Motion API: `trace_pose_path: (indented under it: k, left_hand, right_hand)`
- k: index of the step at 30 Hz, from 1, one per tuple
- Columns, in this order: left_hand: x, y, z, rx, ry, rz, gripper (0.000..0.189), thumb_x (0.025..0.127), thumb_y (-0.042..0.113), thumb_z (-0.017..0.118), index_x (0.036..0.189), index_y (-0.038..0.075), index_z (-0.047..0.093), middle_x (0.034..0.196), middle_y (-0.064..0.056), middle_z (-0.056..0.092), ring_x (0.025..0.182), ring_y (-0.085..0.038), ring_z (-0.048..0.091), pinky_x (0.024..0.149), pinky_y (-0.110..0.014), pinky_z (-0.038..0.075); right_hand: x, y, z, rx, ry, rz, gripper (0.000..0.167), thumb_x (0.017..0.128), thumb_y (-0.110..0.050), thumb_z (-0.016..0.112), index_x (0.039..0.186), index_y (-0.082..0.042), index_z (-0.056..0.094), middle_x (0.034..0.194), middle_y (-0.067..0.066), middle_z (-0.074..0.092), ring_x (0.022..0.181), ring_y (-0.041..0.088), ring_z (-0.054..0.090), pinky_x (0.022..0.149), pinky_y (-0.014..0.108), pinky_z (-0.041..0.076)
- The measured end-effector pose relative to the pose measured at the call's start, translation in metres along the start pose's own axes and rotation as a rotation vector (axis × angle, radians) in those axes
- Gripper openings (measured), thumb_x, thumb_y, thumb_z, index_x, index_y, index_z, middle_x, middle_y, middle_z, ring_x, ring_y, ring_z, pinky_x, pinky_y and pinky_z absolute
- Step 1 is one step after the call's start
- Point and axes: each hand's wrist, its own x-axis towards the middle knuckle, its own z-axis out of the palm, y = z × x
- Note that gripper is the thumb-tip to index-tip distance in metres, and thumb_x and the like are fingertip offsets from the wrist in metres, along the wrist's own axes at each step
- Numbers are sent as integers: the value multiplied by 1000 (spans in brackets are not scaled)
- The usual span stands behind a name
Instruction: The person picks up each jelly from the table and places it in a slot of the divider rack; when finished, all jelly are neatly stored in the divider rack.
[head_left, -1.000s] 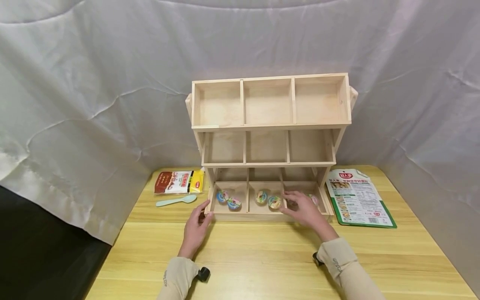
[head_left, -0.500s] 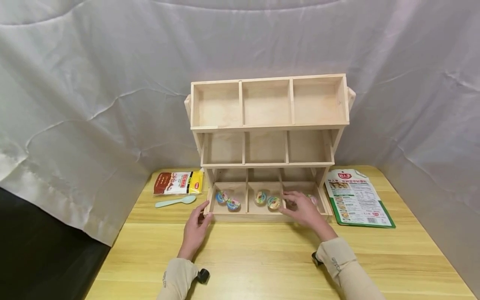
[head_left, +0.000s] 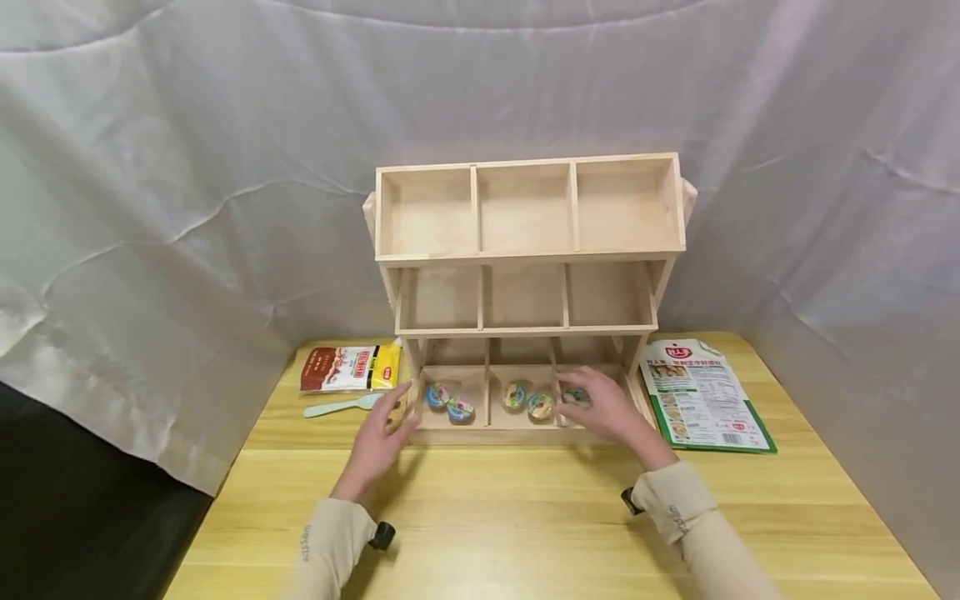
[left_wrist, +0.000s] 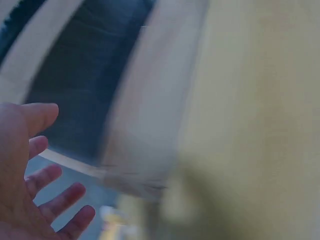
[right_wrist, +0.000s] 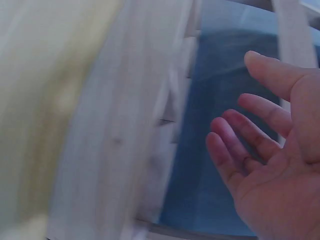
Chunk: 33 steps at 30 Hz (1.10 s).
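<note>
A three-tier wooden rack (head_left: 525,331) stands on the table, each tier split into three compartments. Small sealed jelly cups lie in its bottom tier: two in the left compartment (head_left: 460,409), two in the middle one (head_left: 539,407). Another jelly cup (head_left: 576,396) shows in the right compartment, partly behind my right hand (head_left: 603,408). That hand hovers over the compartment's front, fingers apart; the right wrist view shows nothing in its grasp. My left hand (head_left: 377,442) is beside the rack's front left corner, thumb and fingers spread, holding nothing.
Left of the rack lie a red, white and yellow food packet (head_left: 350,368) and a pale green spoon (head_left: 341,407). To its right is a white and green food pouch (head_left: 705,396). Grey curtains (head_left: 225,208) hang behind and at both sides.
My left hand has drawn off the rack's corner, moving left with its fingers spreading. The right hand has shifted slightly, and a cup now shows between its thumb and fingers. The head view has shifted a little.
</note>
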Motion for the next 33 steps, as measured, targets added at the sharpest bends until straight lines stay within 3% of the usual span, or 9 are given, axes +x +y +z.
trace_pose_path:
  k: [3,6,11,15,23,25,33]
  left_hand:
    - [5,16,-22,97,28,100,64,103,34,65,161,29,38,166,-9,37,147,-40,41,114,-68,35]
    - [6,31,-42,213,92,216,63,102,34,66,159,25,42,164,-12,40,147,-43,39,111,-72,36]
    - [6,47,-62,332,198,368,60,99,29,71,154,22,50,157,-11,50,143,-39,45,113,-67,35]
    - [5,53,-66,367,247,443,60,96,25,75,152,21,53,152,-11,54,140,-34,49,121,-64,25]
    - [1,65,-68,486,331,580,61,91,24,79,148,23,58,148,-10,58,130,-34,55,110,-65,38]
    - [0,67,-68,537,344,622,58,93,26,77,148,23,59,148,-9,59,128,-34,56,108,-62,41]
    - [-1,66,-66,720,415,780,47,105,42,54,147,23,60,147,-7,61,129,-35,57,108,-60,41]
  right_hand:
    - [-3,-7,-15,5,48,-69,56,96,-22,75,146,-7,58,142,19,59,128,43,58,103,63,48]
    - [-5,-16,-30,-41,109,-126,54,94,-21,77,144,-9,60,135,14,63,119,37,62,100,60,51]
    - [-10,-27,-48,-69,186,-167,53,93,-20,79,143,-13,62,134,12,63,123,36,58,103,61,49]
    - [-14,-32,-57,-81,232,-208,53,91,-17,81,141,-13,64,133,11,64,124,34,57,103,59,49]
    - [-19,-33,-66,-176,423,-380,51,85,-12,85,134,-9,69,129,12,67,117,33,59,96,54,50]
    - [-21,-32,-68,-199,461,-402,53,84,-12,85,134,-9,68,129,12,67,116,33,59,96,54,49]
    - [-29,-17,-65,-282,563,-506,49,99,-31,69,143,-11,62,139,14,63,126,38,56,105,55,42]
